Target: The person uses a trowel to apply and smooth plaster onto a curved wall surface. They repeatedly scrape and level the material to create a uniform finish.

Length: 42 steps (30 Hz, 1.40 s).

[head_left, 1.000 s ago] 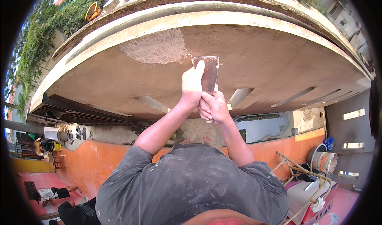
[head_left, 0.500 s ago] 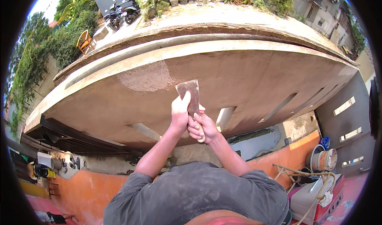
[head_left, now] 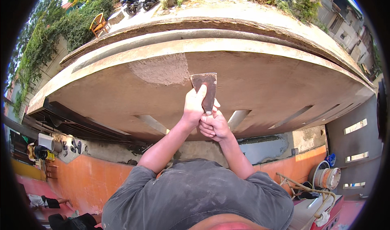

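Note:
A wide metal scraper (head_left: 209, 83) with a worn dark blade is held upright before me, its top edge at the right side of a rough pale patch (head_left: 158, 69) on the brown plastered wall (head_left: 264, 79). Whether the blade touches the wall, I cannot tell. My left hand (head_left: 194, 106) grips the blade, thumb pressed along its face and other fingers partly hidden behind it. Below and to the right, my right hand (head_left: 214, 125) is closed round the scraper's handle.
Dark railing (head_left: 69, 118) runs at left; a slotted grey wall (head_left: 345, 140) stands at right. Below are wet concrete, an orange surface (head_left: 77, 177), buckets (head_left: 327, 177) and a bamboo frame (head_left: 300, 187). A person (head_left: 44, 201) is at lower left. Motorbikes (head_left: 142, 2) and plants stand beyond the wall.
Over the last second the whole view has shifted down, then slightly back up and right. My hands and scraper moved with it, staying beside the pale patch with similar grips.

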### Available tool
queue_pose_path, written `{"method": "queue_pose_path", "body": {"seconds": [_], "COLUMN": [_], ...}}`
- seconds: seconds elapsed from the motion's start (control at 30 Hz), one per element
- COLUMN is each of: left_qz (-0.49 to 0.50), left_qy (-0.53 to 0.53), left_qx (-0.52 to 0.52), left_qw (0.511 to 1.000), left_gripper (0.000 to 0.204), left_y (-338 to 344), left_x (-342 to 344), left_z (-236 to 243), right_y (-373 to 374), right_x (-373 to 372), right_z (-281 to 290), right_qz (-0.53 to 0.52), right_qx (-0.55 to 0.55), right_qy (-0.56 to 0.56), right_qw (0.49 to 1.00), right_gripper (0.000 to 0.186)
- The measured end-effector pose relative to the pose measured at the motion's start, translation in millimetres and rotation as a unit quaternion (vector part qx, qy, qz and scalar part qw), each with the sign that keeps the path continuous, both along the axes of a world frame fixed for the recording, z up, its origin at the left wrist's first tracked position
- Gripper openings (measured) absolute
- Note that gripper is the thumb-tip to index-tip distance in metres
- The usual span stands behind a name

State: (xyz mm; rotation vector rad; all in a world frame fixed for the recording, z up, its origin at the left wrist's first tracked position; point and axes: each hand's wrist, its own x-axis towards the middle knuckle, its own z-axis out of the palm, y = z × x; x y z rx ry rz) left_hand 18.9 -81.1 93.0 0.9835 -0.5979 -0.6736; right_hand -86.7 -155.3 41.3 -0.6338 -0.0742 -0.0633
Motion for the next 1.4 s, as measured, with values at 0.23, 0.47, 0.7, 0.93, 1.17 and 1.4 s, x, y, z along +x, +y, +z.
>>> {"method": "queue_pose_path", "body": {"seconds": [0.23, 0.47, 0.7, 0.93, 1.17, 1.4], "left_qz": [-0.005, -0.009, -0.042, -0.041, -0.027, -0.059], "left_qy": [0.032, 0.022, 0.025, 0.024, -0.033, 0.033], "left_qx": [0.042, 0.087, 0.106, 0.118, 0.083, 0.113], "left_qw": [0.999, 0.996, 0.993, 0.992, 0.996, 0.991], "left_gripper": [0.035, 0.037, 0.043, 0.037, 0.039, 0.038], "left_y": [8, 13, 20, 24, 17, 28], "left_x": [-8, -6, -1, 2, 13, 4], "left_z": [12, 31, 49, 50, 59, 52], "right_y": [16, 31, 45, 48, 42, 63], "right_x": [-6, -8, -8, -7, 2, -11], "right_z": [6, 25, 41, 44, 50, 58], "right_qz": [-0.001, -0.052, -0.042, -0.042, -0.061, -0.068], "right_qx": [0.031, 0.003, 0.051, 0.054, -0.035, 0.044], "right_qy": [0.024, 0.047, 0.041, 0.035, 0.012, 0.069], "right_qw": [0.999, 0.998, 0.997, 0.997, 0.997, 0.994], "right_gripper": [0.015, 0.017, 0.013, 0.022, 0.013, 0.024]}}
